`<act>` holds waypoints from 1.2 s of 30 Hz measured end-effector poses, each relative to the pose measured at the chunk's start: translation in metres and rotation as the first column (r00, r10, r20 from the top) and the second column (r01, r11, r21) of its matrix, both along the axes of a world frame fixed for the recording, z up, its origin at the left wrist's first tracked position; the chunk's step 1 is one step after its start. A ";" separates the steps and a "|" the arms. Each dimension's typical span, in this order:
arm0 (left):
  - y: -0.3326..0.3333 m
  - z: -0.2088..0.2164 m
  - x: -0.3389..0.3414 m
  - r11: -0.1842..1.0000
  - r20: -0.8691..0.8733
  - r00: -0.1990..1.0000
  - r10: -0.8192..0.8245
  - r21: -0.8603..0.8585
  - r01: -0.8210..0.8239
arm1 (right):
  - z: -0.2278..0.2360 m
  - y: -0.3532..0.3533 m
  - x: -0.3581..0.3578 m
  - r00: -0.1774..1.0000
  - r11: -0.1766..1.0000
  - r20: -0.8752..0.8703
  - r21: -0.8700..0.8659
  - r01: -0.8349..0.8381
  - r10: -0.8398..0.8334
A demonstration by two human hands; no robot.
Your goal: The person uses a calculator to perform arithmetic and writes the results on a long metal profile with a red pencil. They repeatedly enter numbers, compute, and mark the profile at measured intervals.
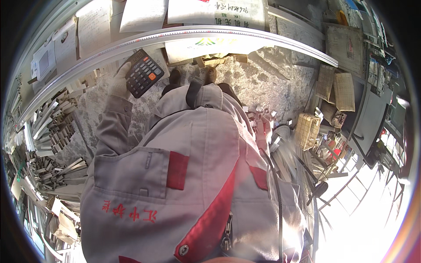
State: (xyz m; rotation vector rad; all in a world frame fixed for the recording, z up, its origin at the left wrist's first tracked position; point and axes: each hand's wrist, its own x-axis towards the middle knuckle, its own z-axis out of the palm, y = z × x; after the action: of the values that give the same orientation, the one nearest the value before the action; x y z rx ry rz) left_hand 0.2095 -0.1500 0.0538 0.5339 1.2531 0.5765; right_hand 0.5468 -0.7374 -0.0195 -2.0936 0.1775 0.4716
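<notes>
My left hand (118,82), in a pale glove with a grey sleeve behind it, grips a black calculator (144,72) by its left side. The calculator's keys face up, and one of them is orange. Just beyond it runs a long pale metal bar (180,32) with a measuring scale along it, curving across the upper part of the view. I do not see my right hand.
Several written sheets (94,30) lie beyond the bar. Bundles of metal profiles (57,129) stand at the left. Plastic baskets (308,130) are stacked at the right, above a bright patch. My dark shoes (211,75) stand on the stained concrete floor (280,83).
</notes>
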 end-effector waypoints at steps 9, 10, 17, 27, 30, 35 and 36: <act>0.005 -0.002 -0.006 0.999 -0.017 0.999 0.046 -0.028 -0.047 | 0.030 -0.014 -0.003 0.955 0.983 -0.250 0.044 0.178 -0.161; 0.003 -0.002 -0.003 0.997 -0.024 0.998 0.060 -0.045 -0.061 | 0.027 -0.016 0.004 0.924 0.962 -0.288 0.028 0.271 -0.252; -0.024 0.022 0.050 0.994 -0.077 0.992 0.100 -0.029 -0.102 | -0.008 -0.039 0.101 0.924 0.969 -0.324 0.062 0.238 -0.206; -0.095 0.072 0.102 0.971 -0.198 0.951 0.238 0.044 -0.234 | -0.028 0.003 0.286 0.955 0.996 -0.293 -0.079 0.028 -0.050; -0.109 0.074 0.100 0.957 -0.222 0.931 0.290 0.057 -0.284 | -0.017 0.029 0.322 0.958 0.996 -0.286 -0.072 -0.054 0.031; -0.112 0.082 0.108 0.963 -0.210 0.940 0.269 0.048 -0.265 | -0.023 0.047 0.332 0.951 0.990 -0.277 0.011 -0.139 0.137; -0.114 0.085 0.111 0.962 -0.223 0.936 0.271 0.051 -0.267 | -0.026 0.046 0.329 0.949 0.993 -0.292 0.008 -0.118 0.116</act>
State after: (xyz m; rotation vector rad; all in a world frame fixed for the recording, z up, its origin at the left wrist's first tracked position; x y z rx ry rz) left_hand 0.3203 -0.2635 0.1383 0.4563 1.5547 0.7746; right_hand 0.8756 -0.6912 -0.0458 -2.0430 0.2280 0.8548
